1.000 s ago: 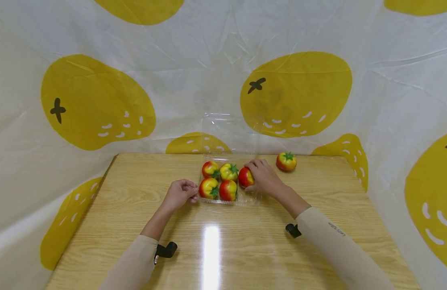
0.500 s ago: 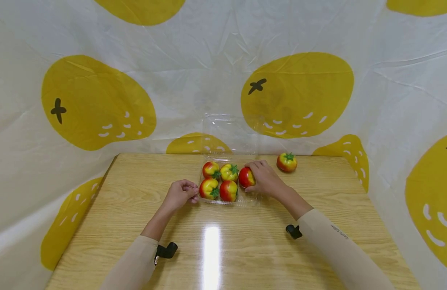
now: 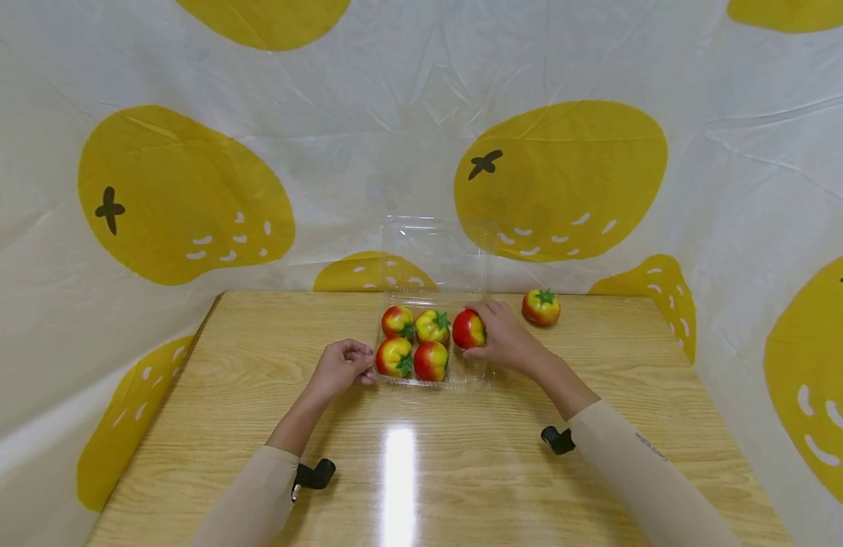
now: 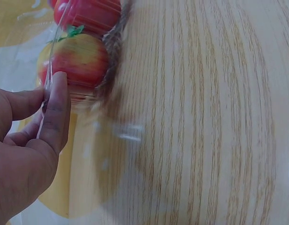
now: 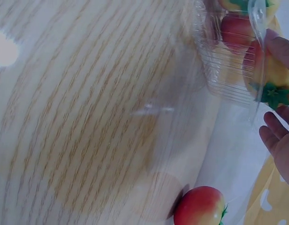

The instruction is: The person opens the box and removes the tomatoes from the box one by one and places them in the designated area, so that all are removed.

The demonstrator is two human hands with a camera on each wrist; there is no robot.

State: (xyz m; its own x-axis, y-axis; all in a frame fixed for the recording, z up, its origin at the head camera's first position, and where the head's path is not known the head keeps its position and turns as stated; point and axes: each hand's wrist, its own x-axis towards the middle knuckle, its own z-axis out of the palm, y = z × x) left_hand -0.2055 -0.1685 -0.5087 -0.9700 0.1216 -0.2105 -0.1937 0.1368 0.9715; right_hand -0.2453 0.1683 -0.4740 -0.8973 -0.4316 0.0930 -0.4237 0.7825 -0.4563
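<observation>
Tabletop: right hand point(image 3: 506, 339) seemingly cupping tomato point(image 3: 468, 329).

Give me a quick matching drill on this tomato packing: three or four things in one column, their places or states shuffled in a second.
1. left hand
2. right hand
3. loose tomato
4. lid

a. alone on the table, right of the box
b. stands open behind the tomatoes
c. pinches the box's left rim
d. holds a tomato in the box's back right corner

Pairs: 1-c, 2-d, 3-a, 4-b
</observation>
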